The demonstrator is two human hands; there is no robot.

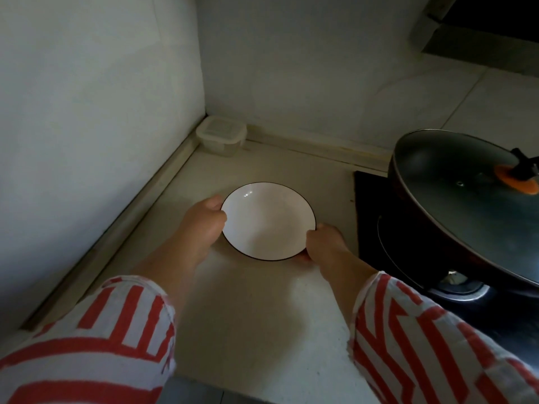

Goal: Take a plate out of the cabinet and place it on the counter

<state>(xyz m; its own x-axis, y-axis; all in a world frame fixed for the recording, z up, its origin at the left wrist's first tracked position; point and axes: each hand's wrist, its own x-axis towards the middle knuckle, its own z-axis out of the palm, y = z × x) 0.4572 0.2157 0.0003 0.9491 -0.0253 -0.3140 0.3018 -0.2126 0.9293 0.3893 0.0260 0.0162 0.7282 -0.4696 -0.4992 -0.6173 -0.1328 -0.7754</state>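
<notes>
A round white plate [268,221] with a thin dark rim is low over or on the pale counter [256,310], in the middle of the view; I cannot tell whether it rests on the surface. My left hand [202,221] grips its left edge. At the plate's lower right edge my right hand [322,243] holds the rim, fingers curled beneath. Both sleeves are red and white striped. No cabinet is in view.
A lidded clear plastic container [221,135] sits in the back left corner against the white walls. To the right is a black cooktop [376,228] with a large dark pan [463,211] under a glass lid with an orange knob.
</notes>
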